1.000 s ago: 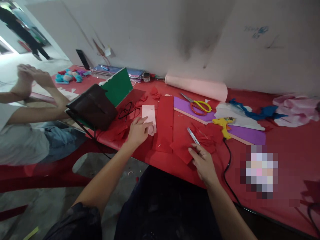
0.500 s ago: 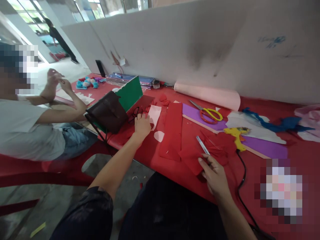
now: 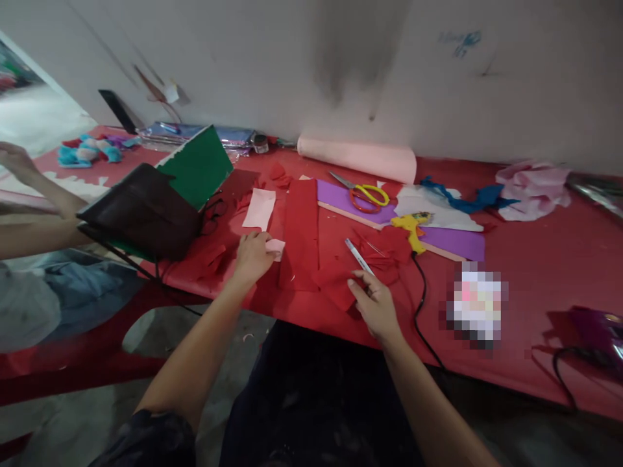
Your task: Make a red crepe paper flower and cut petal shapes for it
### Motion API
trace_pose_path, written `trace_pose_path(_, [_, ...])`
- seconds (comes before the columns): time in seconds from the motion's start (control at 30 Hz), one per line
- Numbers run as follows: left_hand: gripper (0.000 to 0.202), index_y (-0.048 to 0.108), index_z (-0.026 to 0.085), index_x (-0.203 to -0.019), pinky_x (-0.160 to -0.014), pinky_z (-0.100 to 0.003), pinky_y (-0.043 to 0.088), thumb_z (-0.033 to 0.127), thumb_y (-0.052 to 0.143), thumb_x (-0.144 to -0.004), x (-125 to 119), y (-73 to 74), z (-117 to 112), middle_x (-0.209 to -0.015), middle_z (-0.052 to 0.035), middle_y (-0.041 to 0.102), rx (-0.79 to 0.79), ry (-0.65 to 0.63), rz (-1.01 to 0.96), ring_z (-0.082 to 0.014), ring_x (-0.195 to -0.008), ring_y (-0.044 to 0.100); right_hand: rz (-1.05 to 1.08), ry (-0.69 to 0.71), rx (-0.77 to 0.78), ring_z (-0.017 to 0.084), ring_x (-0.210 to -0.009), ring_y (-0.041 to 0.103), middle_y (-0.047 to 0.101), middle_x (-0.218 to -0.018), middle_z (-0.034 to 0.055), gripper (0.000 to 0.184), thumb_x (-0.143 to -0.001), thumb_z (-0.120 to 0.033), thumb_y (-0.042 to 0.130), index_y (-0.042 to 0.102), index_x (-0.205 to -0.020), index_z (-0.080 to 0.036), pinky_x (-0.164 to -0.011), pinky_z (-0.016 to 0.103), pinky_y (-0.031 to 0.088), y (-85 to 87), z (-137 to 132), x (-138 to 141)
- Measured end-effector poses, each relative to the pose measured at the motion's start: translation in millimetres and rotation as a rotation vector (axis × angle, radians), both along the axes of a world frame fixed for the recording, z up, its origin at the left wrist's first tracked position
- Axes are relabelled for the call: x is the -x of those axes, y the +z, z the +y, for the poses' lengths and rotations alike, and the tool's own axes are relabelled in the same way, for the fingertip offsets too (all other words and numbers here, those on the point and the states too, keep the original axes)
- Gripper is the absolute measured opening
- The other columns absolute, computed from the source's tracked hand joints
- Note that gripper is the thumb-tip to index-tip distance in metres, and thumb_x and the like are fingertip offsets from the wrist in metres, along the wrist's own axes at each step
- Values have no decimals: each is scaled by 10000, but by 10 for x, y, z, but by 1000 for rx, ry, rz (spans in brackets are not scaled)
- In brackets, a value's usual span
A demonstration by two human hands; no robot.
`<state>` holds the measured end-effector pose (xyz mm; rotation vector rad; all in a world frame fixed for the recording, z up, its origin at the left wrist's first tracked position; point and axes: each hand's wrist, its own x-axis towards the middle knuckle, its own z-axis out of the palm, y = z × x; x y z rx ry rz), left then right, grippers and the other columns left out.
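Note:
My left hand is closed at the fingertips on a small pale pink piece of foam or felt, low over the table. Just beyond it lies a larger pink strip. My right hand pinches a red piece of sheet material between thumb and fingers. A white pen lies right beyond those fingers, partly hidden by them. Between my hands is a long red panel. Gathered red material sits behind the pen.
Scissors with yellow and red handles rest on a purple sheet. A yellow glue gun trails a black cable. At left stand a dark brown bag and a green board; a person's arm is beyond.
My view has turned right. My left hand has drawn back from the pink strip and taken hold of the small pink piece. My right hand keeps the red piece in nearly the same place.

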<state>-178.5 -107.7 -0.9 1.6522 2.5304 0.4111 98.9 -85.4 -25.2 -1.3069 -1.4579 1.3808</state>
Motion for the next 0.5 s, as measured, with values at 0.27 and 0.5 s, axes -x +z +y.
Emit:
trace_pose_path(0.27, [334, 682, 180, -1037, -881, -316, 461, 119, 428, -828, -23, 159, -135, -1088, -93, 711, -264, 120, -170, -237, -1017, 638, -55, 67, -81, 139, -532, 492, 575, -604, -17, 275, -802, -449, 595, 695, -941, -233, -473, 236, 359, -19, 2, -6])
trace_pose_path(0.5, [270, 675, 187, -1049, -780, -284, 489, 270, 553, -823, -1, 121, -150, -947, -59, 743, -219, 90, -304, -214, -856, 674, -99, 87, -144, 140, -593, 517, 640, -746, 9, 246, -838, -407, 568, 685, -939, -216, -532, 243, 385, 19, 11, -7])
